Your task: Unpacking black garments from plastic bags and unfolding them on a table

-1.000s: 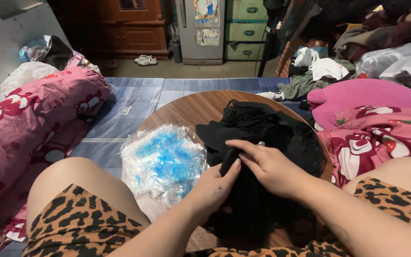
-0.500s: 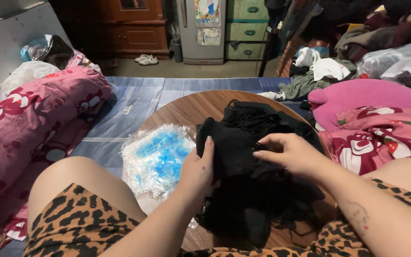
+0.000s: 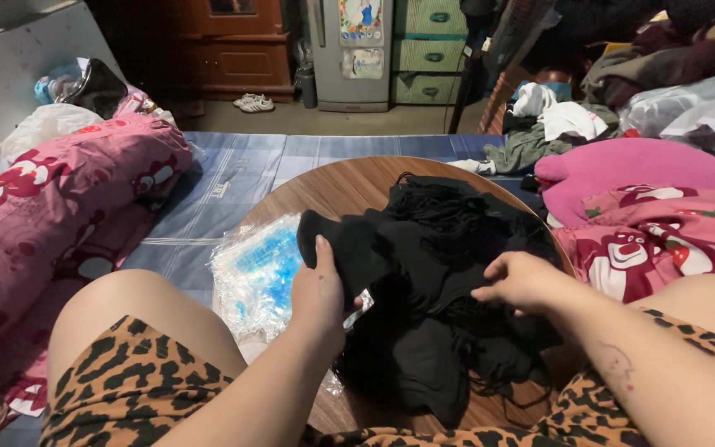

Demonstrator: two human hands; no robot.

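Fabric hides most of what matters: the black garment lies heaped on the round wooden bench, so dark that its folds, straps and edges run together, and its kind cannot be told. The left hand has its grip closed on the garment's near-left edge, thumb on top, the other fingers tucked under the cloth and out of sight. The right hand rests knuckles-up on the heap just right of that grip; its fingertips sink into the cloth, so whether it pinches anything cannot be told. Both forearms are cut off by the lower frame edge.

Just left of the left grip, touching the wrist, lies a crinkled clear plastic bag with something blue inside, its contents blurred by glare. Far beyond the grips, a grey cabinet carries colourful rectangular stickers, too small to make out.

Compared with half a second ago, the left hand has pulled its edge of cloth outward and lower, and the right hand has slid rightward across the heap.
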